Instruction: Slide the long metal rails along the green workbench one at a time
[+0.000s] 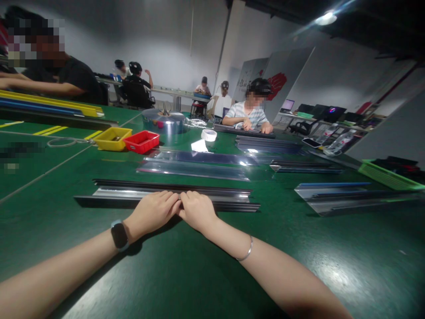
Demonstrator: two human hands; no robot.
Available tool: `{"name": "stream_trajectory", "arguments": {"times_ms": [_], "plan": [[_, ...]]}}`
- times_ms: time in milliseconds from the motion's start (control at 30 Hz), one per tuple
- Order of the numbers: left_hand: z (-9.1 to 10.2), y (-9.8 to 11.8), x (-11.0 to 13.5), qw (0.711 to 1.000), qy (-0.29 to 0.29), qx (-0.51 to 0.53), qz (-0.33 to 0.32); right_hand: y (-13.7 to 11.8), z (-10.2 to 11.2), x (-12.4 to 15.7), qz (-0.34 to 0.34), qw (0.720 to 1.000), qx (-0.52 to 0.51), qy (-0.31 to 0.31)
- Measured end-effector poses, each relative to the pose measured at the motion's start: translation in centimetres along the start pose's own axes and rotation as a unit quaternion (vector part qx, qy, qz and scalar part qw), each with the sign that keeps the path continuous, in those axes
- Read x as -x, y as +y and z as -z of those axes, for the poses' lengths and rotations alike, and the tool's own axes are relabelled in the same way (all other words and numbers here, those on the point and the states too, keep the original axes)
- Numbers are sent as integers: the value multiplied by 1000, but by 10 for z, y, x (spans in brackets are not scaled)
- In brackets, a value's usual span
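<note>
A long black channel-shaped profile (109,201) with a shiny inner face lies across the green table in front of me. My left hand (157,208) is closed over its near edge at the middle, fingers bent into the channel. Right beside it, my right hand (195,208) grips the same near edge, and the two hands touch at thumbs and forefingers. Whether a small piece sits between the fingertips is hidden. Behind the profile lie clear plastic strips (195,169).
Beyond stand a yellow bin (113,139), a red bin (142,141), a roll of clear film (164,122) and a tape roll (209,135). More profiles (335,199) and a green basket (388,175) lie to the right. A co-worker (250,110) sits opposite; another person (66,79) is at left.
</note>
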State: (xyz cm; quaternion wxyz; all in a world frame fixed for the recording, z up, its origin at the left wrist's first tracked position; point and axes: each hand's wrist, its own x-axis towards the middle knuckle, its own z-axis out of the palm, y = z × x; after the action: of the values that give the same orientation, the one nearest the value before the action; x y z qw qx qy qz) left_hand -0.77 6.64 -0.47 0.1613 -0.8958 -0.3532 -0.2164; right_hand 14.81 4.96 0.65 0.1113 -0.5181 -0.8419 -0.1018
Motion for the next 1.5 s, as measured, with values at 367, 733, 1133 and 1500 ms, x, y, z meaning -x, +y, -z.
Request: {"name": "stream_trajectory", "arguments": {"times_ms": [367,733,1133,1500], "plan": [[1,0,-1,1000,12,0,-2,3,3,0,20,1000,2,-17],[4,-4,-1,1000,-2,-23,12,8,2,5,-28,999,4,18],[4,-5,-1,999,-34,-32,25,11,2,1,-8,1000,-1,-19],[3,-4,0,999,-24,-22,24,13,0,0,5,1000,12,-15]]}}
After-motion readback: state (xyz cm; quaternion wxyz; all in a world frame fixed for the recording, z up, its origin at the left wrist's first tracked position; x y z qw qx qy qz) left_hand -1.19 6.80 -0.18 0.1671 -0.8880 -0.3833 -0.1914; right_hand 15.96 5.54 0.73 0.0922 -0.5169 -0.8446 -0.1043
